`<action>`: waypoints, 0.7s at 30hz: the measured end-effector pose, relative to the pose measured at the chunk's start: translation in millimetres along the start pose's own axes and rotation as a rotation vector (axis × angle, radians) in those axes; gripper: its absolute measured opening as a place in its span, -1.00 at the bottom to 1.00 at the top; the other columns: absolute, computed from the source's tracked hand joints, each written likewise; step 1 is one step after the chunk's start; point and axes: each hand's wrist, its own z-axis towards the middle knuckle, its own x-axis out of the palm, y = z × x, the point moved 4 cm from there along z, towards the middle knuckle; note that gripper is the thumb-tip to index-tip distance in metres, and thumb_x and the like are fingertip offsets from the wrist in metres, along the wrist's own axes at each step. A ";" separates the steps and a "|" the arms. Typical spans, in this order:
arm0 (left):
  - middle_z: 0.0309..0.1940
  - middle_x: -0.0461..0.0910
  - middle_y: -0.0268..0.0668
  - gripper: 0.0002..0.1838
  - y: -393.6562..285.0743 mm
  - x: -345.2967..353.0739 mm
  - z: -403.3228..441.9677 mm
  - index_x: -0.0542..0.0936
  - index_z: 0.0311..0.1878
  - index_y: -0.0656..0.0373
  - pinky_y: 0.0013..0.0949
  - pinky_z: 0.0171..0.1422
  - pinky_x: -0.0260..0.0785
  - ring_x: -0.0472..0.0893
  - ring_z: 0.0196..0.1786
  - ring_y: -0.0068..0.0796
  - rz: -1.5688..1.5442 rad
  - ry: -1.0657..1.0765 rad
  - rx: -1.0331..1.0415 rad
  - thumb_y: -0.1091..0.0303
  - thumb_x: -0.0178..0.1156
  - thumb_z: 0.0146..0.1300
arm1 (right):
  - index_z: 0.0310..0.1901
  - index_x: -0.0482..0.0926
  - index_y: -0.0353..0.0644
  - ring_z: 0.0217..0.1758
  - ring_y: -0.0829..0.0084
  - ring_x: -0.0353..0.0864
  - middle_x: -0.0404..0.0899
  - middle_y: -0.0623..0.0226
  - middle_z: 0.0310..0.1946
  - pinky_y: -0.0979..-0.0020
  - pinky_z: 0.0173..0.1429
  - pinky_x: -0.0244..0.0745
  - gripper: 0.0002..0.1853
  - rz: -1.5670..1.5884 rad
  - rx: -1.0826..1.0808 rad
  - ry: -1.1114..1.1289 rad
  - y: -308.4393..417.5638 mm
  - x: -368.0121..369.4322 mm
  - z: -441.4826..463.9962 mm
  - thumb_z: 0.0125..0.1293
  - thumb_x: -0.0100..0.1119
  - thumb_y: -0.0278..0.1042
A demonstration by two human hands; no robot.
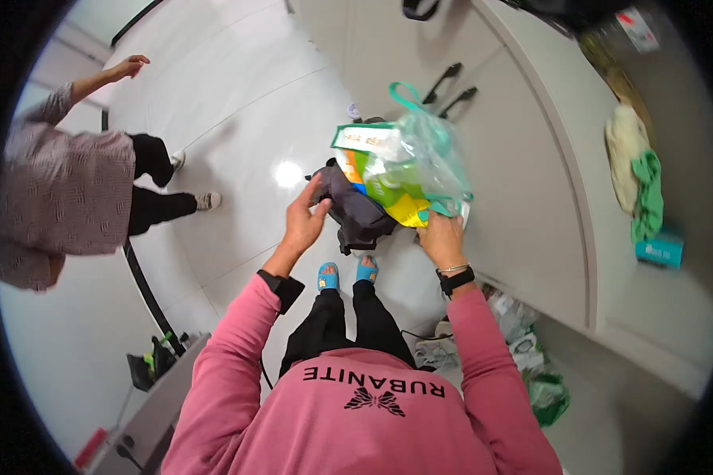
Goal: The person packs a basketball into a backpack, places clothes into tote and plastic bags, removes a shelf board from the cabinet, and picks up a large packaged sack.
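A clear plastic bag [444, 162] with green handles and colourful packaging inside hangs from my right hand [442, 237], whose fingers are closed on its near edge. Green, yellow and orange printing shows through the plastic. My left hand [305, 218] is held to the left of the bag, fingers apart and holding nothing. Behind and below the bag is a dark grey backpack [358, 207], partly covered by it; my left fingertips appear close to its left side, and I cannot tell whether they touch.
A beige cabinet [523, 166] with black handles stands at the right. On its top lie a green cloth [646, 194] and a teal box [660, 251]. Another person [71, 190] stands at the left. Several plastic bags [547, 396] and shoes [437, 352] lie below the cabinet.
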 end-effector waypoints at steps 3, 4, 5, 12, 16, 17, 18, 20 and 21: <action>-0.02 0.54 -0.12 -0.58 11.0 -9.8 -15.5 0.41 0.14 0.23 -0.34 0.09 0.37 0.52 0.04 -0.35 0.004 0.053 -0.092 0.46 0.12 0.18 | -0.07 0.47 -0.27 0.03 0.19 0.35 0.44 0.14 -0.13 0.16 0.16 0.15 -0.56 -0.072 -0.114 -0.186 23.7 -40.7 -51.8 -0.02 0.26 -0.30; -0.01 0.52 -0.12 -0.61 13.0 -11.1 -23.8 0.42 0.11 0.30 -0.34 0.10 0.36 0.50 0.07 -0.37 -0.008 0.107 -0.125 0.47 0.11 0.19 | -0.13 0.48 -0.26 -0.01 0.18 0.35 0.42 0.14 -0.19 0.14 0.11 0.16 -0.62 -0.019 -0.139 -0.233 26.5 -45.0 -69.4 -0.01 0.22 -0.30; -0.03 0.53 -0.14 -0.63 21.4 -12.2 -31.3 0.43 0.09 0.31 -0.35 0.11 0.35 0.51 0.05 -0.39 -0.005 0.149 -0.114 0.45 0.11 0.21 | -0.19 0.48 -0.25 -0.06 0.16 0.34 0.39 0.14 -0.24 0.13 0.07 0.17 -0.67 0.021 -0.148 -0.284 23.7 -47.7 -88.5 0.01 0.19 -0.30; -0.26 0.58 -0.22 -0.71 54.4 4.4 -117.6 0.50 -0.10 0.37 -0.45 -0.08 0.36 0.53 -0.19 -0.49 -0.085 0.437 -0.180 0.31 0.09 0.28 | -0.23 0.51 -0.19 -0.19 0.17 0.47 0.49 0.18 -0.37 0.19 0.00 0.24 -0.77 0.166 -0.021 -0.069 -21.2 -27.3 -232.7 0.04 0.17 -0.38; -0.55 0.56 -0.26 -0.51 37.5 -0.2 -165.8 0.53 -0.43 0.32 -0.45 -0.26 0.37 0.52 -0.43 -0.51 0.024 0.486 -0.274 0.04 -0.07 0.36 | -0.38 0.57 -0.23 -0.27 0.06 0.56 0.56 0.08 -0.43 0.09 -0.09 0.40 -0.82 0.186 0.121 0.161 -70.4 1.6 -312.1 -0.01 0.21 -0.32; -0.60 0.54 -0.25 -0.46 43.7 4.0 -178.1 0.52 -0.49 0.30 -0.44 -0.29 0.37 0.51 -0.47 -0.50 0.016 0.461 -0.273 -0.01 -0.10 0.36 | -0.42 0.58 -0.24 -0.28 0.05 0.57 0.57 0.05 -0.43 0.09 -0.12 0.43 -0.81 0.221 0.161 0.203 -85.6 4.3 -329.2 -0.02 0.22 -0.29; -0.65 0.52 -0.25 -0.41 43.5 11.1 -188.5 0.51 -0.55 0.28 -0.43 -0.32 0.37 0.51 -0.51 -0.49 0.009 0.434 -0.273 -0.06 -0.14 0.36 | -0.43 0.59 -0.23 -0.26 0.07 0.58 0.59 0.05 -0.42 0.14 -0.14 0.45 -0.81 0.246 0.213 0.190 -102.9 8.7 -343.7 -0.02 0.22 -0.28; -0.66 0.51 -0.22 -0.34 50.8 31.1 -212.6 0.46 -0.63 0.27 -0.42 -0.36 0.36 0.50 -0.55 -0.45 -0.032 0.374 -0.368 -0.14 -0.18 0.35 | -0.40 0.58 -0.25 -0.24 0.04 0.58 0.58 0.01 -0.36 0.13 -0.11 0.45 -0.78 0.251 0.319 0.232 -143.0 20.8 -373.2 -0.01 0.21 -0.25; -0.67 0.51 -0.22 -0.33 41.2 44.7 -223.9 0.46 -0.64 0.27 -0.42 -0.36 0.36 0.50 -0.55 -0.45 -0.049 0.360 -0.344 -0.15 -0.19 0.34 | -0.31 0.57 -0.24 -0.20 0.04 0.57 0.58 0.01 -0.34 0.12 -0.09 0.44 -0.74 0.249 0.333 0.275 -162.9 26.2 -385.6 0.01 0.17 -0.25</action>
